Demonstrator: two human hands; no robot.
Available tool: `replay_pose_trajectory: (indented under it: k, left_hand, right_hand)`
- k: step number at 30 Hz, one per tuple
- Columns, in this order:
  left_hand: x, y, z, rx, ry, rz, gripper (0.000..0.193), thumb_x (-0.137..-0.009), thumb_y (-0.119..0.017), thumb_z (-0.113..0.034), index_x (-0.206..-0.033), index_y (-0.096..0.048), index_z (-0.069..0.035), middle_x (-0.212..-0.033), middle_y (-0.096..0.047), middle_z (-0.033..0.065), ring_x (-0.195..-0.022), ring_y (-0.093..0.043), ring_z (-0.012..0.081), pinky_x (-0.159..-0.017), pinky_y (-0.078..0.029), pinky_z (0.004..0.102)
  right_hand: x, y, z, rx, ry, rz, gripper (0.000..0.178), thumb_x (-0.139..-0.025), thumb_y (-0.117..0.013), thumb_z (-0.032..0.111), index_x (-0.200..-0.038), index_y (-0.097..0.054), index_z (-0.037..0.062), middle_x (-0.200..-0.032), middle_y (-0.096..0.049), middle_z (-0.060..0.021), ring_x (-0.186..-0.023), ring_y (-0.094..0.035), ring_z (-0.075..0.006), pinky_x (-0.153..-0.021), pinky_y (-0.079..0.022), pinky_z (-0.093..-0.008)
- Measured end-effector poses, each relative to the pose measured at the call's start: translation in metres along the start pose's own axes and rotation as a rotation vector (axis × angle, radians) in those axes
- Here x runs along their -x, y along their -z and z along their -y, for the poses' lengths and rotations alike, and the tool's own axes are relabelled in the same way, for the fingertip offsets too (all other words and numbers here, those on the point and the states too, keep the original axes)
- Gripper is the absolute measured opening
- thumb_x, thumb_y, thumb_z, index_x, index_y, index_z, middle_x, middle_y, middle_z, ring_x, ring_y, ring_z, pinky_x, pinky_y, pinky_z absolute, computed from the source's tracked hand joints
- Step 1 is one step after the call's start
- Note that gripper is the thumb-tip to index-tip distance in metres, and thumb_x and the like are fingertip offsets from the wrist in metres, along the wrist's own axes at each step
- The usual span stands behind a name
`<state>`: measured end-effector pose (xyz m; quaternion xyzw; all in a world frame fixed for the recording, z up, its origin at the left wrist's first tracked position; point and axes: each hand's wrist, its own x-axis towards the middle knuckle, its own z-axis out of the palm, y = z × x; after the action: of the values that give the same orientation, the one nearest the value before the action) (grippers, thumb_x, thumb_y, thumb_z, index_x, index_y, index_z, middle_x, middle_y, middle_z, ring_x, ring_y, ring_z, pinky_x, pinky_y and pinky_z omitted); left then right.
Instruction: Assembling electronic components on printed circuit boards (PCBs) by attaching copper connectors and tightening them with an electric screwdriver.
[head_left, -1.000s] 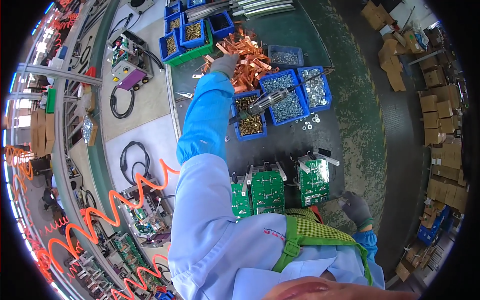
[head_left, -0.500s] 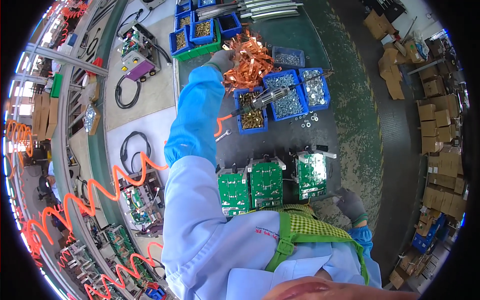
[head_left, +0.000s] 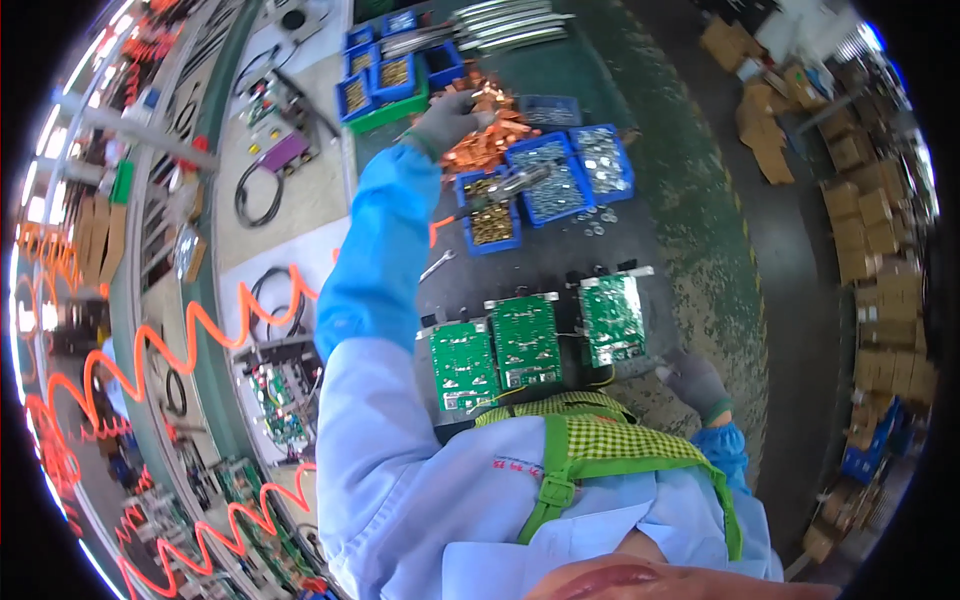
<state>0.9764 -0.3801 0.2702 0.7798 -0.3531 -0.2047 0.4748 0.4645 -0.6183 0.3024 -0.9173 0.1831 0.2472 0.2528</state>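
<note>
Nearest, a green checked apron point(head_left: 640, 447) covered the person's front, and just beyond it 3 green circuit boards point(head_left: 527, 340) stood in a row on the dark table point(head_left: 545, 262). The grey-gloved right hand point(head_left: 692, 382) was beside the rightmost board, fingers slightly bent; I could not tell whether it gripped anything. Farther on lay a wrench point(head_left: 437, 264), then a blue bin point(head_left: 497, 248) of brass-coloured screws, a power screwdriver point(head_left: 515, 187) resting across it, with 2 bins of silver-coloured hardware rightward. Beyond, the grey-gloved left hand point(head_left: 445, 125) was at the left side of a heap of copper strips point(head_left: 490, 150); whether its curled fingers grasped any was unclear. Farthest were pale metal bars point(head_left: 510, 25).
</note>
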Motion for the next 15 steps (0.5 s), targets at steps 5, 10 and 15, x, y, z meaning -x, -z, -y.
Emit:
replay_pose_trajectory:
  k: [5,10,15]
  left_hand:
    - [0.071,-0.097,-0.129,0.211,-0.118,0.385,0.022,-0.08,-0.064,-0.02,-0.094,-0.06,-0.003,-0.082,-0.064,0.0084,-0.076,-0.059,0.0156,-0.073,-0.047,0.0323]
    - [0.144,-0.221,-0.135,-0.348,-0.267,0.601,0.02,-0.078,-0.057,-0.016,-0.096,-0.062,-0.011,-0.083,-0.065,0.0115,-0.08,-0.063,0.0293,-0.07,-0.049,0.0391]
    - [0.161,-0.314,-0.106,-0.733,0.017,0.561,0.018,-0.077,-0.057,-0.017,-0.093,-0.063,-0.012,-0.083,-0.065,0.0108,-0.078,-0.063,0.029,-0.068,-0.05,0.0406]
  right_hand:
    - [-0.003,0.015,-0.014,0.002,0.161,-0.169,0.044,-0.084,-0.052,0.039,-0.113,-0.054,0.005,-0.096,-0.06,-0.0209,-0.086,-0.058,-0.0385,-0.075,-0.045,-0.0461]
    - [0.001,0.036,-0.014,0.002,0.196,-0.087,0.041,-0.085,-0.052,0.039,-0.108,-0.054,0.005,-0.091,-0.059,-0.0198,-0.083,-0.057,-0.0384,-0.071,-0.045,-0.0467]
    - [0.011,0.019,-0.043,-0.019,0.239,-0.086,0.039,-0.085,-0.052,0.038,-0.106,-0.054,0.0049,-0.09,-0.059,-0.0183,-0.082,-0.057,-0.0385,-0.068,-0.045,-0.0471]
